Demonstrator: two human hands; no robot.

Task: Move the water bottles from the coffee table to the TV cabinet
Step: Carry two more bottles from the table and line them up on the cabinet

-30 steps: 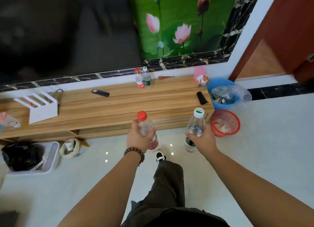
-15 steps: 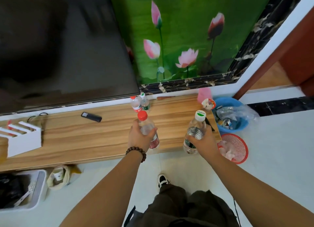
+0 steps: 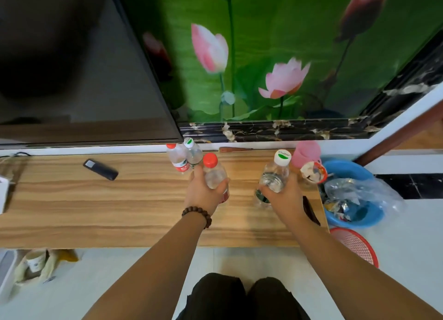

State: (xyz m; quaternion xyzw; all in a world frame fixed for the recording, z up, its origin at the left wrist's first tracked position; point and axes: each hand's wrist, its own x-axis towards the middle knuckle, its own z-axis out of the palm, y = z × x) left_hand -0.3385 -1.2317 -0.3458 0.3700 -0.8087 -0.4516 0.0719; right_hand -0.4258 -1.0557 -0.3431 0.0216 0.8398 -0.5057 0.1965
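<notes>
Both hands over the TV cabinet (image 3: 119,207) now. Left hand (image 3: 202,192) wrapped round the red-cap bottle (image 3: 214,176), right hand (image 3: 282,195) wrapped round the white-cap bottle (image 3: 275,173), both bottles upright above the wood top; can't tell if the bases touch it. Behind the left hand, 2 more bottles standing at the back edge, touching each other: one red cap (image 3: 177,158), one white/green cap (image 3: 193,152). So 4 bottles total, 2 held, 2 parked. Obstacles: black remote (image 3: 100,169) well left, pink cup (image 3: 306,153) and a snack pack (image 3: 314,173) just right of the right hand, dark item (image 3: 311,209) by the wrist. Off the cabinet end: blue bin (image 3: 352,199) w/ plastic bag, red basket (image 3: 357,245).
</notes>
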